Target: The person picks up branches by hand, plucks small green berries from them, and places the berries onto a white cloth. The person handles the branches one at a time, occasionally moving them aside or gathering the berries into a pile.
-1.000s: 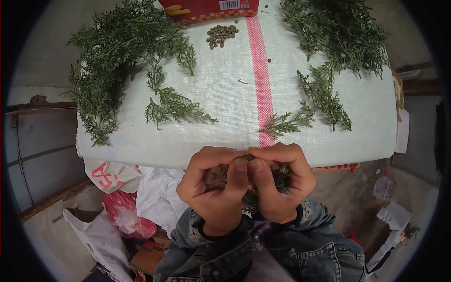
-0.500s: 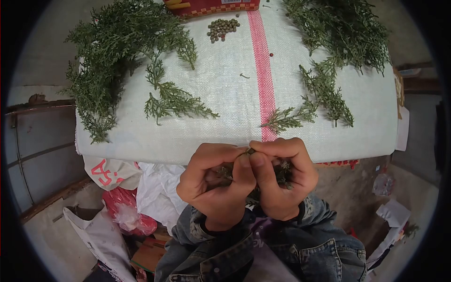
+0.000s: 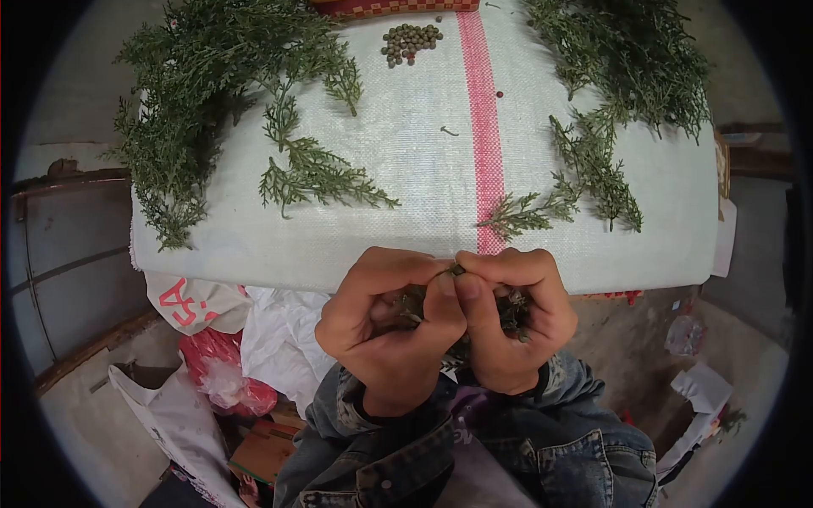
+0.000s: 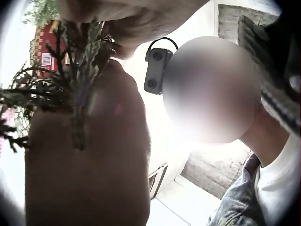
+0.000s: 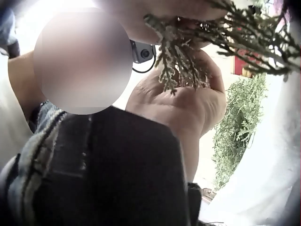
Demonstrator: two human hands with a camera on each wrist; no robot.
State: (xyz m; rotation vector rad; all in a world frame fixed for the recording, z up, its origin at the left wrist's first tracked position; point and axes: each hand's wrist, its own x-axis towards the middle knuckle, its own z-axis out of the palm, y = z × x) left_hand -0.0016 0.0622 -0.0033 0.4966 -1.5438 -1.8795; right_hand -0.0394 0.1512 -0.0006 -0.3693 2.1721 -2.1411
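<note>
Just past the near edge of the white woven sack, both hands meet, curled, with thumbs and index fingertips together. Between those tips the left hand [image 3: 381,330] and the right hand [image 3: 521,326] pinch a small green piece of sprig [image 3: 458,270]. More of the leafy evergreen sprig [image 5: 176,63] shows below the fingers in the right wrist view. From the left wrist, dark scaly twigs [image 4: 84,80] stick out beside the palm. The palms and curled fingers hide much of the sprig.
On the sack [image 3: 381,245] lie a large heap of evergreen branches [image 3: 212,85] at left, another heap [image 3: 631,59] at right, and loose sprigs [image 3: 330,178]. Small round brownish-green balls [image 3: 410,42] are gathered near a red box [image 3: 389,7]. Bags [image 3: 284,339] lie below at left.
Both hands keep their pinch on the sprig, with the thumb tips shifting slightly up and right. The view has tilted, so the red box has slid mostly out at the top.
</note>
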